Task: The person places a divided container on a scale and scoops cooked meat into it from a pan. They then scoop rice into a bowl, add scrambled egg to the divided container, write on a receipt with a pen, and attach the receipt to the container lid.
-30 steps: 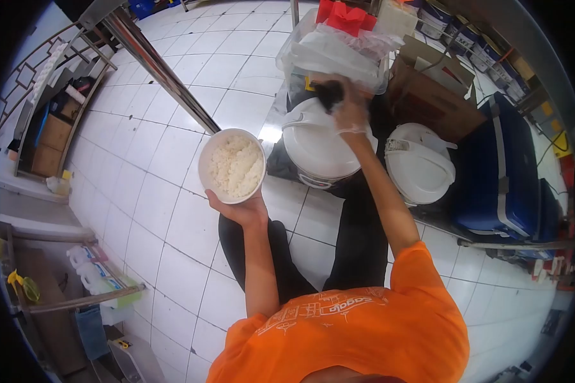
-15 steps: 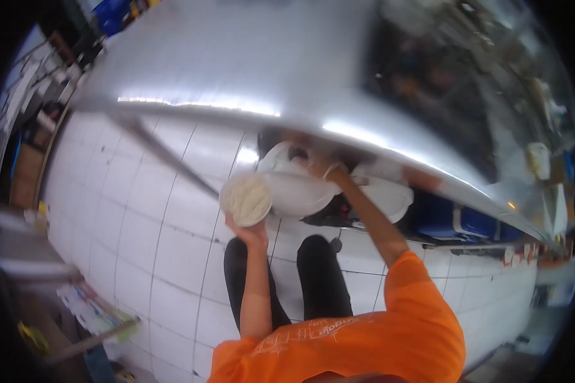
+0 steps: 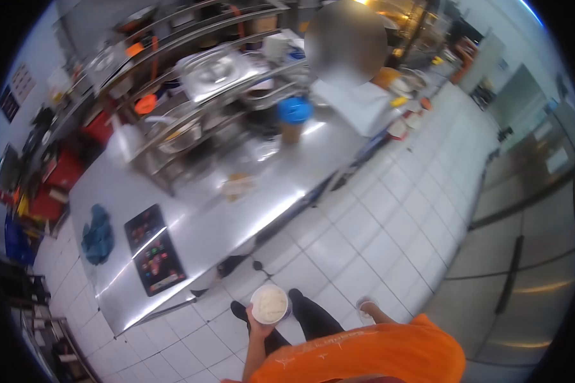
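Observation:
My left hand (image 3: 259,328) is closed round a white round tub (image 3: 269,304) in front of my legs. The tub stands open at the top and holds a pale, off-white substance with an uneven surface. Lower right, out at my side, my right hand (image 3: 378,314) has its fingers round a small clear plastic cup (image 3: 366,302). The cup looks see-through, and I cannot make out anything inside it.
A steel table (image 3: 217,220) runs ahead, bearing a black panel with coloured spots (image 3: 153,249), a blue-green cloth (image 3: 98,235) and a blue-lidded container (image 3: 294,112). Pans sit on its rack. Steel cabinet doors (image 3: 524,268) stand at right; tiled floor (image 3: 390,217) lies between.
My right hand has come out from among the white containers under the table and now has a clear cup. The view has swung up and turned. The tub stays in my left hand.

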A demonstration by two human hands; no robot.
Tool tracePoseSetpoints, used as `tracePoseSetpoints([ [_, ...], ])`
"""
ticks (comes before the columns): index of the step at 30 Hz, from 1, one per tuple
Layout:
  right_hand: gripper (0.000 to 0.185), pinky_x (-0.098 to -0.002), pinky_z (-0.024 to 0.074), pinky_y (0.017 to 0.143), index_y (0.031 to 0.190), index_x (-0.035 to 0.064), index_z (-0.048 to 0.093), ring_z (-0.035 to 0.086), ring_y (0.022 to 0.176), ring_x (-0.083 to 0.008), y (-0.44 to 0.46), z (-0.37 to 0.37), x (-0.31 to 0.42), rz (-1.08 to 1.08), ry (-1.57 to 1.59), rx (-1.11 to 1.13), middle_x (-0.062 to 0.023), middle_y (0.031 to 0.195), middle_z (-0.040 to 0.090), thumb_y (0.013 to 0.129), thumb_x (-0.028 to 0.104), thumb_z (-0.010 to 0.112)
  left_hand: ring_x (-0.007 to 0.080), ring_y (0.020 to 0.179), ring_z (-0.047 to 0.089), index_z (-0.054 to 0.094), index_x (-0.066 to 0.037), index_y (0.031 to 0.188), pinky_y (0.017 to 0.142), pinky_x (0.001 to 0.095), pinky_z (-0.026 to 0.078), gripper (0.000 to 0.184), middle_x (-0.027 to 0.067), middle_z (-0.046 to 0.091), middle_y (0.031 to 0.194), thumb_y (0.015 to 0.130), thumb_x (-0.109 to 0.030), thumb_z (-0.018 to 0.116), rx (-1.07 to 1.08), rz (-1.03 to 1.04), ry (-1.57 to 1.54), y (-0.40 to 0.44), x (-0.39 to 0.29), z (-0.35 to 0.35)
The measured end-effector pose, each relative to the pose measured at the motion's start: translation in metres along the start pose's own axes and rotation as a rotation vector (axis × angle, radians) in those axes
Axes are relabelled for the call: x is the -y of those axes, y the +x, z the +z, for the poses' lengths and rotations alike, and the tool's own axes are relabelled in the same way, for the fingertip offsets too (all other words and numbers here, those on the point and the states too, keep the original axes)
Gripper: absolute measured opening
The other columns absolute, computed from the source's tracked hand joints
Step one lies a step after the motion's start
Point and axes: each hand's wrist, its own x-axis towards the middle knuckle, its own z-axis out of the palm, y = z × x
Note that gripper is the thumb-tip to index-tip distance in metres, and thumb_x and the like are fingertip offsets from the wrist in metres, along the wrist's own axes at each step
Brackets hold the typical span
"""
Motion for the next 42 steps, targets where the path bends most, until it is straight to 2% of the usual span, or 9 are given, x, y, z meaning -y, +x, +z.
tracePoseSetpoints([
  [4,0.024,-0.0406,0.0521,0.058,0.074,0.0017,0.068,0.066,0.068,-0.0255,-0.125,-0.018,-0.122,0.196,0.024,0.082,-0.0198,0.082,0.069,0.082,0.018,0.053,0.031,0.122,0.054,0.046,-0.004,0.137,0.105,0.0452,0.042,0.068,0.015,0.054,0.135,0.092,-0.055,0.04,0.108,-0.294,0.237,0.036,0.051,0.147],
  [6,0.023,-0.0366,0.0517,0.057,0.089,0.0022,0.067,0.065,0.067,-0.0219,-0.126,-0.039,-0.138,0.549,0.894,-0.491,-0.0159,0.082,0.068,0.086,0.02,0.054,0.0299,0.123,0.053,0.045,-0.002,0.138,0.105,0.0421,0.041,0.072,0.0159,0.053,0.136,0.092,-0.058,0.038,0.206,-0.256,0.475,0.071,0.068,0.215],
  [11,0.05,-0.0337,0.0537,0.062,0.119,0.0018,0.054,0.065,0.076,-0.0215,-0.145,-0.187,-0.113,0.329,1.587,-0.598,-0.0146,0.098,0.067,0.094,0.045,0.054,0.0265,0.122,0.054,0.042,-0.003,0.14,0.103,0.0403,0.042,0.077,0.0137,0.055,0.134,0.094,-0.063,0.031,0.258,-0.091,0.829,0.143,0.075,0.351],
  [24,0.053,-0.0315,0.0537,0.067,0.123,0.0048,0.055,0.063,0.076,-0.0181,0.117,-0.603,-0.314,-0.095,1.687,-0.762,-0.0116,0.099,0.065,0.094,0.05,0.056,0.0222,0.12,0.055,0.039,0.001,0.14,0.097,0.0335,0.045,0.071,0.015,0.055,0.133,0.1,-0.055,0.024,0.274,0.127,0.987,0.355,0.049,0.615],
  [32,0.036,-0.0348,0.0538,0.068,0.114,-0.0024,0.057,0.064,0.075,-0.023,0.21,-0.789,-0.513,0.213,1.72,-1.025,-0.0146,0.093,0.065,0.092,0.026,0.055,0.0235,0.1,0.066,0.048,0.001,0.133,0.078,0.0345,0.058,0.061,0.0158,0.063,0.118,0.102,-0.049,0.032,0.292,-0.035,1.235,0.484,0.146,0.79],
  [34,0.032,-0.0352,0.054,0.068,0.109,-0.001,0.06,0.064,0.075,-0.0227,0.268,-0.835,-0.582,0.164,1.304,-1.014,-0.0134,0.089,0.065,0.092,0.026,0.055,0.0246,0.099,0.067,0.047,0.002,0.134,0.078,0.0361,0.059,0.061,0.0167,0.062,0.119,0.102,-0.048,0.032,0.344,0.009,1.279,0.526,0.181,0.822],
  [37,0.026,-0.0371,0.0544,0.069,0.1,0.0016,0.065,0.066,0.078,-0.0269,0.323,-0.916,-0.631,0.155,1.318,-1.145,-0.0141,0.088,0.067,0.092,0.024,0.055,0.0245,0.101,0.066,0.045,0.003,0.135,0.079,0.0364,0.06,0.061,0.0169,0.061,0.121,0.102,-0.047,0.032,0.336,-0.048,1.269,0.584,0.237,0.874],
  [40,0.026,-0.0383,0.0544,0.074,0.1,0.0032,0.067,0.068,0.086,-0.0302,0.465,-0.967,-0.736,0.409,-0.061,-1.146,-0.0153,0.094,0.069,0.087,0.025,0.062,0.0239,0.103,0.065,0.045,0.002,0.136,0.077,0.0353,0.059,0.061,0.0167,0.06,0.122,0.102,-0.047,0.032,0.316,-0.038,1.208,0.656,0.297,0.924],
  [42,0.029,-0.0383,0.0537,0.078,0.1,0.0041,0.067,0.068,0.092,-0.0298,0.48,-0.993,-0.731,0.4,0.368,-1.183,-0.0155,0.097,0.07,0.083,0.027,0.066,0.0239,0.104,0.064,0.045,0.001,0.136,0.079,0.0358,0.058,0.061,0.0165,0.06,0.124,0.102,-0.048,0.031,0.269,0.004,1.166,0.696,0.339,0.947],
])
